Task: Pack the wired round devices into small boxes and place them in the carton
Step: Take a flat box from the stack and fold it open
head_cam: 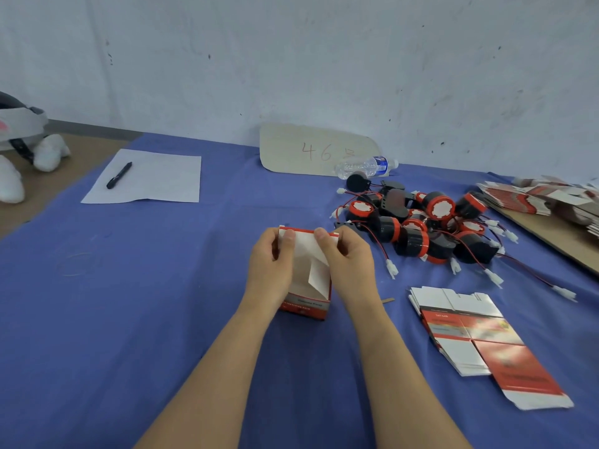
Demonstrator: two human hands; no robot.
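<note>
A small red and white box [306,306] stands on the blue cloth in the middle, with its white flaps up. My left hand [270,264] grips its left side, thumb on the top flap. My right hand [348,262] pinches the flap on the right side. A heap of black and red round devices [418,226] with red-black wires and white plugs lies to the right, apart from both hands. A stack of flat unfolded boxes [476,335] lies at the near right. No carton is in view.
A sheet of paper [152,179] with a black pen [119,175] lies at the back left. A cardboard sign [311,149] leans on the wall, a water bottle [368,166] beside it. More flat boxes [544,197] sit on a board at the far right.
</note>
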